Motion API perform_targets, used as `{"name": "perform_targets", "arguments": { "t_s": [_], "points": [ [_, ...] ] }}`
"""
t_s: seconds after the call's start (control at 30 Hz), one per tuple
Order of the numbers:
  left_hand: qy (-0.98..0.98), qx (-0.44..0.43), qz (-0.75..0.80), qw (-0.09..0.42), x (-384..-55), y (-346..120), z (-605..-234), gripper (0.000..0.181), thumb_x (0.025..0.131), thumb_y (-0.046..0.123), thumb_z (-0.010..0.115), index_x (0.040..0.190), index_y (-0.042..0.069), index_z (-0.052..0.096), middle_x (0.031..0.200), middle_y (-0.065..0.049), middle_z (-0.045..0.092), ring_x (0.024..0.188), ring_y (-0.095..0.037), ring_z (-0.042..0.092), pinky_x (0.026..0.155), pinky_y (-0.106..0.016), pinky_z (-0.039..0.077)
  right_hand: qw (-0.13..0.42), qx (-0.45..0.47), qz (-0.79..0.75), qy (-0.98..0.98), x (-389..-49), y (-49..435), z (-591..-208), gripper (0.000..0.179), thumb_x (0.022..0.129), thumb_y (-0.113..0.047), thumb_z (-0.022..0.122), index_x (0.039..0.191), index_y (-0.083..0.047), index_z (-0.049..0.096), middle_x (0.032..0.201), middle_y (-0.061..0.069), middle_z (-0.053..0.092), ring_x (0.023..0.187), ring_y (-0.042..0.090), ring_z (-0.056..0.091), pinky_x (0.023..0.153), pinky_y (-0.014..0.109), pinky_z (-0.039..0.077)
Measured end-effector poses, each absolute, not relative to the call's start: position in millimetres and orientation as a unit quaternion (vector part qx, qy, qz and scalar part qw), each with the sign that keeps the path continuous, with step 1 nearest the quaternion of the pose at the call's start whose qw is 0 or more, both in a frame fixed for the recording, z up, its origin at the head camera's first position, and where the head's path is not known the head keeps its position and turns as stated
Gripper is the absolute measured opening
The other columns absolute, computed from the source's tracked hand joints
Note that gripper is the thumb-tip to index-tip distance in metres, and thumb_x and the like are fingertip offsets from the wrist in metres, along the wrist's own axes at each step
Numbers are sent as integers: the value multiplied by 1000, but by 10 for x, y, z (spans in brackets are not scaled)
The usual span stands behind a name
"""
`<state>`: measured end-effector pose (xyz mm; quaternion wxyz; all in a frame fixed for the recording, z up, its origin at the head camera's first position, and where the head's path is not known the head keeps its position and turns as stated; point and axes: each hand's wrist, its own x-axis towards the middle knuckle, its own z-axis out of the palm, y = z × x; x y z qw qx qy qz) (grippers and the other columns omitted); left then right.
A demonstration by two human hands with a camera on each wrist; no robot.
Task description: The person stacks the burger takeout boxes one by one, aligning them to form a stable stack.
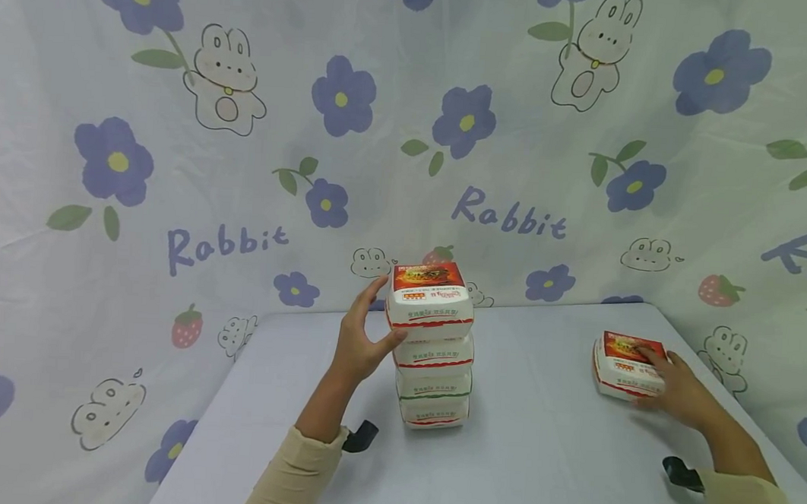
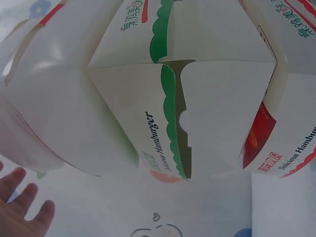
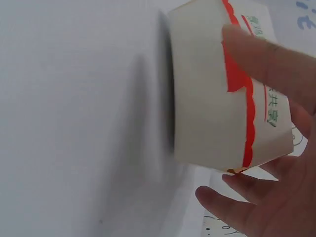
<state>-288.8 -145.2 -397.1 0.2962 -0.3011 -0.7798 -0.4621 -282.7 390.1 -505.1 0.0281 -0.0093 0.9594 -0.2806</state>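
Observation:
Several white burger boxes stand in a stack mid-table. The top box [image 1: 431, 314] has a red printed lid and juts slightly over those below; a lower box [image 1: 435, 389] has green trim. My left hand [image 1: 359, 347] is at the top box's left side, thumb by its lower front edge. Its straight, spread fingers [image 2: 43, 215] show in the left wrist view. At the right, my right hand [image 1: 677, 392] grips another red-trimmed burger box [image 3: 210, 103], thumb on one side and fingers round the other. Whether that box touches the table cannot be told.
A white cloth covers the table [image 1: 524, 441]. Behind it hangs a curtain [image 1: 394, 168] printed with rabbits, flowers and strawberries. Dark wrist pieces [image 1: 361, 437] stick out at both sleeves. The table's right edge runs close to the right hand.

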Motion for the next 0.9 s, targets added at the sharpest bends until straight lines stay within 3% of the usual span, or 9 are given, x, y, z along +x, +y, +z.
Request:
{"name": "perform_targets", "arguments": {
  "t_s": [0.23,0.4,0.67,0.9],
  "points": [
    [-789,-293,-449,300,-2871,-1448,-3941,91,83,67,60,150,10,35,153,-5,37,140,-24,32,108,-60,29,21,1,-281,959,-2833,3904,-5118,129,61,-22,91,156,-10,4,141,48,4,118,73,17,84,82,26],
    [-792,-288,-447,300,-2862,-1436,-3929,93,83,69,59,150,9,35,153,0,36,140,-24,32,107,-59,30,13,10,-280,960,-2827,3900,-5141,124,65,-18,89,156,-10,4,141,47,5,119,72,17,86,81,27],
    [-790,-295,-447,297,-2863,-1412,-3920,90,84,66,59,151,11,33,153,-8,36,141,-24,30,107,-63,29,-3,17,-276,961,-2807,3878,-5147,116,72,-19,85,156,-11,4,140,48,7,119,72,19,87,81,26],
    [-792,-291,-448,296,-2863,-1398,-3914,91,84,68,58,152,12,33,154,-6,35,141,-22,30,107,-62,29,-22,24,-290,957,-2823,3833,-5091,114,76,-34,81,156,-15,2,143,46,0,121,72,15,84,83,26]
  ]
}}
